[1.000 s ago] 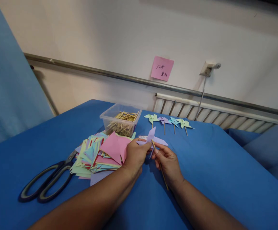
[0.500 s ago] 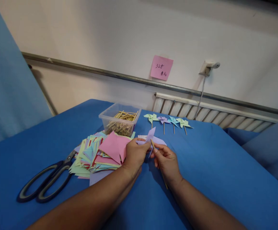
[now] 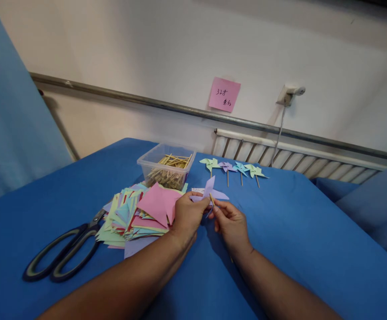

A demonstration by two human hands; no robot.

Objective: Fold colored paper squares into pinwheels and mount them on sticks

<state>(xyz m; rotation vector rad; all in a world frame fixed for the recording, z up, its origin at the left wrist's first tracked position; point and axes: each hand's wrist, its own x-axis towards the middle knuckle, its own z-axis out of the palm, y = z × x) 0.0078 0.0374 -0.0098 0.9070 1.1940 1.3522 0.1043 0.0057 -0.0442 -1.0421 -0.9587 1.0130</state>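
Four finished pinwheels point(image 3: 233, 169) are laid in a row at the far side of the blue-covered table point(image 3: 296, 231), each a folded paper rotor on a thin wooden stem, in green, purple, blue and green. A fifth is being put together now: the lilac pinwheel point(image 3: 210, 192) is held just above the cloth, near the middle of the table, pinched at its centre by the left hand point(image 3: 188, 215). The stick point(image 3: 211, 198) is gripped in the closed fingertips of the right hand point(image 3: 231, 224), its tip set against the rotor's hub. Whether the stem is fully fastened cannot be told from here.

Plenty is judged to be left. A thick, fanned heap of cut paper squares point(image 3: 136, 215) lies just left of the hands, flat and crisp-edged, pink on top, with pastel yellow, green and blue beneath. Behind it, a clear plastic tub point(image 3: 167, 166) is stocked with pale wooden sticks. Large black-handled scissors point(image 3: 63, 251) are rested on the cloth at the far left, blades tucked under the paper.
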